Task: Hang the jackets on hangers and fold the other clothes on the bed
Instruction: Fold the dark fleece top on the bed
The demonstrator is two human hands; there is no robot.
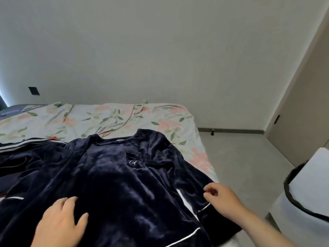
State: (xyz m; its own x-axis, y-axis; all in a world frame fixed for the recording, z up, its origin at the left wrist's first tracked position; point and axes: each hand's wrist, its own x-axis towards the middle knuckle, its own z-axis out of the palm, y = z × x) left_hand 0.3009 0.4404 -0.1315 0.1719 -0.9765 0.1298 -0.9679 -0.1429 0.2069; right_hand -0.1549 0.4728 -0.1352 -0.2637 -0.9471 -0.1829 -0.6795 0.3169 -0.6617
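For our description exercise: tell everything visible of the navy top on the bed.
The top is navy and velvety, with long sleeves, white-piped edges and a chest pocket with pale embroidery. It lies spread front-up on the floral bed, neck away, rumpled. The left hand rests flat on it; the right hand, fingers curled, is at one sleeve, grip unclear.

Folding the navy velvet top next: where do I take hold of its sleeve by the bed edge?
Pinch the sleeve just above its white-piped cuff, coming from the right over the bed edge: it lies flat there, beside the right hand, while the left hand rests on the navy top.
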